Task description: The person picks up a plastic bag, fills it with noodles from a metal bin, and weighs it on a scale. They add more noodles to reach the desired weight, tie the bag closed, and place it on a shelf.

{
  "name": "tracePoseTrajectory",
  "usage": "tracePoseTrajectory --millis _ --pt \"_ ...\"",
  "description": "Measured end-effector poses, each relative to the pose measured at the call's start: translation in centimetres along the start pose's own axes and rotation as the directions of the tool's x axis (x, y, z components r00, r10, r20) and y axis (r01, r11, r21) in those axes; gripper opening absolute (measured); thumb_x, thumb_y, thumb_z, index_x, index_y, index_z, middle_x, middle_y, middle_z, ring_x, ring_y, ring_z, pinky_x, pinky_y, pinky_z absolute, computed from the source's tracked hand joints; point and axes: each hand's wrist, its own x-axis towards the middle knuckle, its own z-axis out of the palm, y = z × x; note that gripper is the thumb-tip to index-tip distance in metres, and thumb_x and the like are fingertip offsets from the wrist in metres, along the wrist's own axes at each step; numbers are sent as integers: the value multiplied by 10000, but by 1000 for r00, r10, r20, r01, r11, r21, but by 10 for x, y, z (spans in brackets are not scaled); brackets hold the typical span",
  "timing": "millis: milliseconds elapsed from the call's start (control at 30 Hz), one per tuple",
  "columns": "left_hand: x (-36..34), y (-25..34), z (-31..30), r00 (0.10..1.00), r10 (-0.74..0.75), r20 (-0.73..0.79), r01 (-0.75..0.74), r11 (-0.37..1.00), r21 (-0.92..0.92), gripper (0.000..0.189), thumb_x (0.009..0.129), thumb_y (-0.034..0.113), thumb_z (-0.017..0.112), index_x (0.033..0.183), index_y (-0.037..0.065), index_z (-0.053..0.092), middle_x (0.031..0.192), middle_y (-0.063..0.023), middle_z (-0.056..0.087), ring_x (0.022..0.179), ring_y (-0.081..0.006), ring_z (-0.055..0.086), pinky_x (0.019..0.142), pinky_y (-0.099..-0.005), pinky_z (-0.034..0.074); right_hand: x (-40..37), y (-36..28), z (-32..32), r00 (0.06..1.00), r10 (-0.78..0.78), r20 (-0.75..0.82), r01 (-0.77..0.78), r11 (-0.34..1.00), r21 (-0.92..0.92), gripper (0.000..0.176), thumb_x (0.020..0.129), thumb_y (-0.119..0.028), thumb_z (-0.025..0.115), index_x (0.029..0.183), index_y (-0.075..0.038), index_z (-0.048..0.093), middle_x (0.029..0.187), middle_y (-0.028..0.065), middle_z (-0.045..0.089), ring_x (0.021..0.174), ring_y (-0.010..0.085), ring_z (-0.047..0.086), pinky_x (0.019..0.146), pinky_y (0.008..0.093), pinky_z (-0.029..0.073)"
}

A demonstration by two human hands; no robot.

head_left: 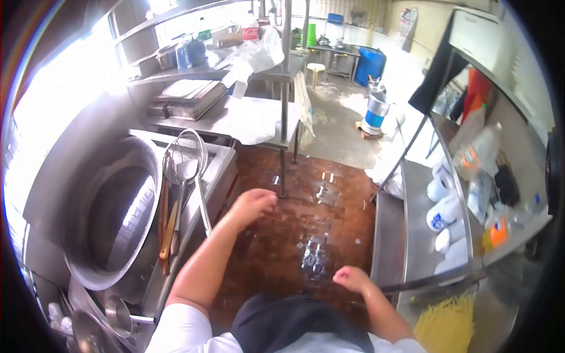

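My left hand point(254, 207) is held out over the wet brown tiled floor point(294, 235), its fingers curled loosely; whether anything is in them is too small to tell. Lower and to the right, my right hand point(352, 279) is closed, near the steel shelf unit. Neither hand touches a surface. On the left, a large metal wok point(109, 217) sits on a steel stove. Beside it lie a wire strainer point(187, 157), a ladle and several wooden-handled utensils point(170, 232).
A small saucepan point(119, 316) is at the lower left. Steel shelves point(391, 235) on the right hold bottles and white containers point(442, 215). Yellow noodles point(447, 323) lie at the lower right. A metal post point(283, 129) stands ahead, with a blue barrel point(371, 67) farther back.
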Motion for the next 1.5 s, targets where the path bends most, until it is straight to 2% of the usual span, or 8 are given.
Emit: tracePoseTrajectory --millis 300,433,567,700,833,933,1067,1500 --pt "279 -41 -120 932 -280 -230 118 835 -537 486 924 463 526 1213 73 557 1101 -98 636 939 -227 629 723 -385 515 136 -63 -111 948 76 -309 -27 987 160 341 834 -323 708 1003 -29 671 844 119 695 775 210 666 732 334 519" --pt "431 -73 -166 875 -375 -308 96 756 -647 547 935 432 511 1324 49 479 1253 -146 558 1095 -292 568 880 -452 475 140 24 -54 950 302 -82 -249 888 387 309 836 -345 712 945 -57 692 814 101 691 752 202 657 711 331 521" --pt "540 -117 -193 756 -542 -366 160 696 -700 525 917 341 549 1321 10 486 1318 -175 499 1235 -367 471 997 -532 397 79 216 73 845 532 -58 -525 844 108 300 859 -372 651 966 -100 719 944 113 704 880 284 667 816 380 512" --pt "657 -282 -227 907 -66 -416 238 895 377 391 863 228 548 1188 16 596 1138 -145 645 1055 -317 614 961 -396 470 11 270 128 829 552 87 -545 833 -98 338 918 -360 517 1119 -125 656 1145 106 639 1064 295 597 937 384 463" --pt "593 -172 -197 829 -179 -531 484 705 518 365 851 191 542 1176 39 609 1206 -157 629 1156 -306 580 975 -351 462 54 162 28 776 630 -18 -621 769 151 258 878 -283 642 991 -55 688 925 127 698 834 271 663 781 364 520" --pt "592 -197 -202 834 -201 -514 484 712 508 479 861 201 551 1320 70 509 1424 -168 457 1352 -317 394 1084 -402 359 159 -16 -93 478 873 102 -678 293 674 221 872 -213 673 968 -15 654 836 100 677 727 186 635 689 305 515" --pt "594 -182 -204 824 -357 -440 562 412 717 710 869 205 551 1500 109 241 1582 -138 152 1456 -352 136 1148 -540 182 201 -47 -130 507 860 -54 -628 412 660 188 863 -173 695 930 -8 634 780 52 647 680 115 595 638 256 493" --pt "615 -211 -192 917 -62 -394 334 660 673 263 883 113 467 1030 34 670 1120 -188 643 1039 -376 612 897 -455 489 190 -44 -92 485 864 137 -816 391 426 237 830 -257 727 905 -38 677 775 54 677 654 125 613 577 284 494"
